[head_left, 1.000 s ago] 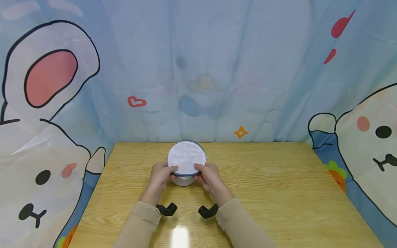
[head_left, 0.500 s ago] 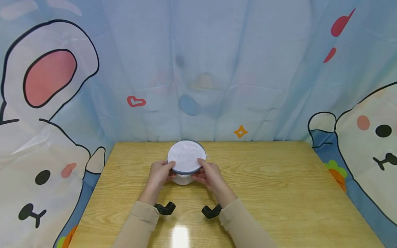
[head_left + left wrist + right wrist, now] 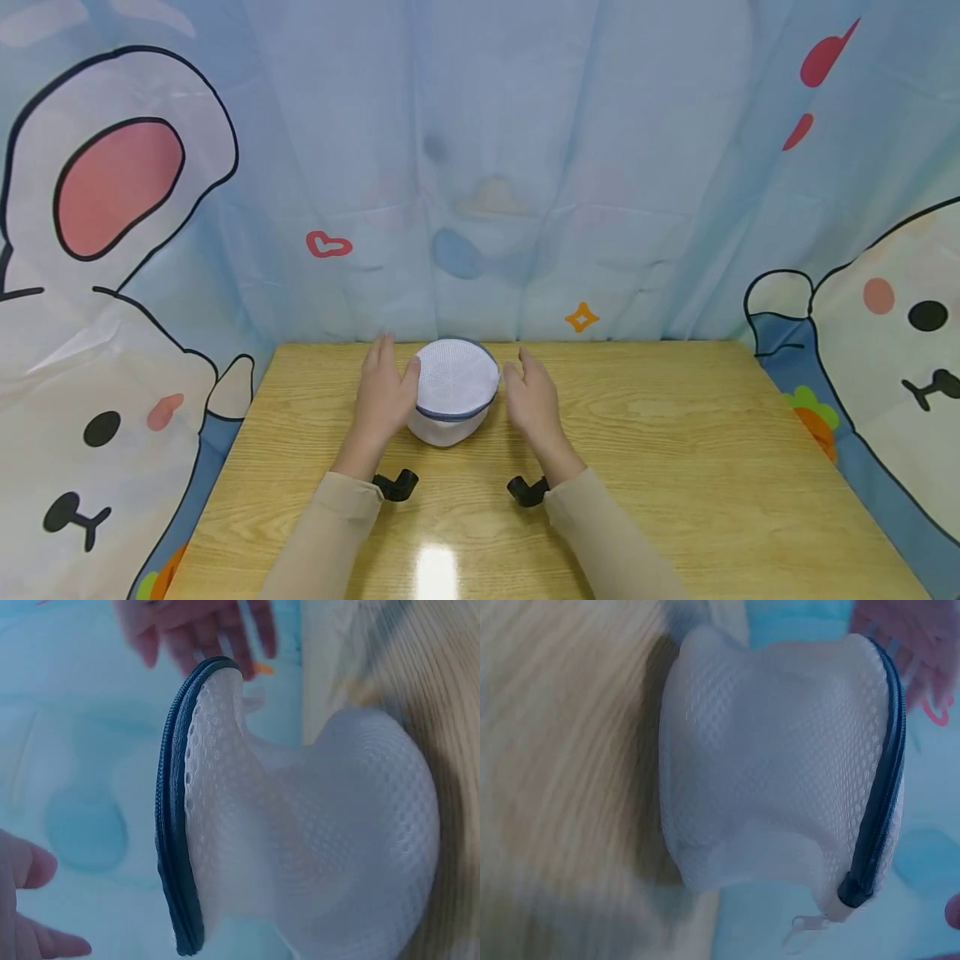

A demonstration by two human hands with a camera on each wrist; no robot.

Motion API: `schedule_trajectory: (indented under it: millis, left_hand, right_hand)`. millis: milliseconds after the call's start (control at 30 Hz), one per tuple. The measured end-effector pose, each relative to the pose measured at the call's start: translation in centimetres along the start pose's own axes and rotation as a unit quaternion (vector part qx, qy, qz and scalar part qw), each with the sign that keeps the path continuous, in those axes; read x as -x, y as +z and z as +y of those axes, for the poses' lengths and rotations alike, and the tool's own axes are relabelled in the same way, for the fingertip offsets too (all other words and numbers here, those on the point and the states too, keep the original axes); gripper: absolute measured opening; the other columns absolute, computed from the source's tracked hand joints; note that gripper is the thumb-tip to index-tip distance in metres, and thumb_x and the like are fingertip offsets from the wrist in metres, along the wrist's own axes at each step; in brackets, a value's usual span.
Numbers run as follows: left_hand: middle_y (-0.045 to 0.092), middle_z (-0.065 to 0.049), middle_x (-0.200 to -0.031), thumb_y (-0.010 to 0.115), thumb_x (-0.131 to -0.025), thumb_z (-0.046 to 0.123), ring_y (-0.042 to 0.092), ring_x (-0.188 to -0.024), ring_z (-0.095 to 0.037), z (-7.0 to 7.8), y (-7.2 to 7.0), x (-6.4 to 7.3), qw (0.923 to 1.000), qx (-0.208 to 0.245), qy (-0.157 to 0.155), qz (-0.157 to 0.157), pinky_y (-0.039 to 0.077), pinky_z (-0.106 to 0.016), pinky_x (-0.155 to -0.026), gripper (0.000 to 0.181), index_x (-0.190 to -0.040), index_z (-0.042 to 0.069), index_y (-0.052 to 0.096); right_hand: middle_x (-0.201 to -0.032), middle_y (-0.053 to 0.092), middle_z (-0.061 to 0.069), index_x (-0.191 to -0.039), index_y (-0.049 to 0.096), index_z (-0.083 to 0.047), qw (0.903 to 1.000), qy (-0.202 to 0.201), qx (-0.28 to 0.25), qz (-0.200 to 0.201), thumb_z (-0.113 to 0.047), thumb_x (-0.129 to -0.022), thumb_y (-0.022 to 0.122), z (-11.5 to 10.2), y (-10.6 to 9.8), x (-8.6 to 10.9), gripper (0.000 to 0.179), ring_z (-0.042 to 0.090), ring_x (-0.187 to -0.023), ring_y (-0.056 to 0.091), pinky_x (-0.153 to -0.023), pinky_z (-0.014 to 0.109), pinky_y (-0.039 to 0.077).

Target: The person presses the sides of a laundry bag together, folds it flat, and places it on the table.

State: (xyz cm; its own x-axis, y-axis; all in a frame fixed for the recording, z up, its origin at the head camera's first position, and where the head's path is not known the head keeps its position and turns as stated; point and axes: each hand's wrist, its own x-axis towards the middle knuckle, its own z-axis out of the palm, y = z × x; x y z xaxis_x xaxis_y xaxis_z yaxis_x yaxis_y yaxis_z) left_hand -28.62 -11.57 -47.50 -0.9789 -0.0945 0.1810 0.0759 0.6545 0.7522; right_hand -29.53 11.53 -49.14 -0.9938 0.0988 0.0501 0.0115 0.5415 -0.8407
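A white mesh laundry bag (image 3: pixel 456 379) stands on the wooden table, its round lid facing up. Around the lid runs a dark blue zipper (image 3: pixel 178 817), and its side wall (image 3: pixel 757 765) sags inward. A pale zipper pull (image 3: pixel 806 922) hangs at one end of the zipper. My left hand (image 3: pixel 384 396) is at the bag's left with fingers extended; whether its thumb touches the lid, I cannot tell. On the other side, my right hand (image 3: pixel 534 400) is held beside the bag with straight fingers, holding nothing. Both wrist views show the bag between the hands.
The wooden table (image 3: pixel 675 467) reaches back to a light blue cartoon curtain (image 3: pixel 637 167) hanging behind it. A black wrist-worn device (image 3: pixel 396 485) sits at my left wrist, and another black device (image 3: pixel 527 492) at my right.
Both hands have let go of the bag's front rim and moved apart to its two sides, fingers straightened. The bag stays in nearly the same spot.
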Motion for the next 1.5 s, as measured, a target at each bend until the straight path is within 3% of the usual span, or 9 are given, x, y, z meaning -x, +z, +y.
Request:
schedule_trajectory:
  millis: [100,233,367,500,900,1167,1500]
  left_hand:
    - [0.015,-0.029,-0.178,0.045,-0.112,0.034,0.012,-0.167,-0.048,0.8,0.4,-0.5,0.9956,-0.055,0.074,-0.016,0.019,-0.063,-0.134,0.072,-0.168,-0.005,0.023]
    - [0.007,-0.030,-0.179,0.042,-0.114,0.032,0.003,-0.167,-0.048,1.2,1.5,-1.1,0.9797,-0.147,0.129,-0.044,0.014,-0.062,-0.135,0.070,-0.169,-0.006,0.020]
    - [0.001,-0.026,-0.180,0.038,-0.116,0.035,0.001,-0.168,-0.046,1.1,2.6,-1.7,0.9630,-0.216,0.143,-0.075,0.015,-0.062,-0.136,0.069,-0.170,-0.004,0.017]
    - [0.002,-0.024,-0.180,0.037,-0.116,0.038,0.000,-0.168,-0.046,0.9,3.5,-2.0,0.9547,-0.245,0.141,-0.093,0.015,-0.062,-0.136,0.071,-0.171,-0.002,0.015]
    - [0.003,-0.021,-0.181,0.036,-0.117,0.038,-0.004,-0.168,-0.043,-0.7,4.7,-1.6,0.9596,-0.227,0.111,-0.124,0.015,-0.062,-0.135,0.070,-0.171,0.000,0.014]
    - [0.005,-0.021,-0.181,0.032,-0.117,0.042,-0.003,-0.169,-0.043,-1.2,5.2,-1.4,0.9578,-0.236,0.104,-0.126,0.015,-0.061,-0.136,0.070,-0.171,0.000,0.017]
    - [0.004,-0.021,-0.181,0.030,-0.117,0.048,0.001,-0.169,-0.044,-1.8,5.6,-1.1,0.9580,-0.235,0.097,-0.134,0.014,-0.061,-0.136,0.074,-0.171,-0.001,0.016]
  right_hand:
    - [-0.175,0.029,0.027,-0.167,0.026,0.006,0.9917,-0.098,0.083,-0.010,-0.031,-0.113,0.041,-0.8,0.3,-0.7,0.068,0.046,-0.164,0.025,-0.135,0.059,0.021]
    - [-0.175,0.025,0.029,-0.167,0.022,0.010,0.9594,-0.206,0.192,-0.020,-0.025,-0.113,0.046,-1.6,1.2,-1.5,0.069,0.045,-0.165,0.023,-0.135,0.058,0.022]
    - [-0.178,0.019,0.027,-0.169,0.017,0.007,0.9253,-0.235,0.295,-0.043,-0.032,-0.115,0.043,-1.8,2.2,-2.2,0.071,0.048,-0.166,0.014,-0.134,0.060,0.022]
    - [-0.180,0.010,0.023,-0.170,0.013,0.003,0.9063,-0.228,0.348,-0.075,-0.037,-0.116,0.040,-1.6,3.1,-2.6,0.073,0.047,-0.168,0.005,-0.135,0.061,0.017]
    - [-0.182,0.005,0.019,-0.172,0.011,-0.001,0.9044,-0.212,0.352,-0.114,-0.041,-0.116,0.030,-0.5,4.6,-2.1,0.071,0.041,-0.168,-0.007,-0.137,0.059,0.010]
    - [-0.181,0.010,0.020,-0.171,0.017,0.000,0.9059,-0.206,0.352,-0.114,-0.039,-0.116,0.031,-0.1,5.2,-1.9,0.069,0.041,-0.169,-0.004,-0.137,0.058,0.012]
    - [-0.182,0.003,0.018,-0.172,0.015,-0.001,0.8986,-0.200,0.368,-0.130,-0.038,-0.116,0.028,0.5,5.7,-2.0,0.068,0.041,-0.169,-0.005,-0.137,0.058,0.012]
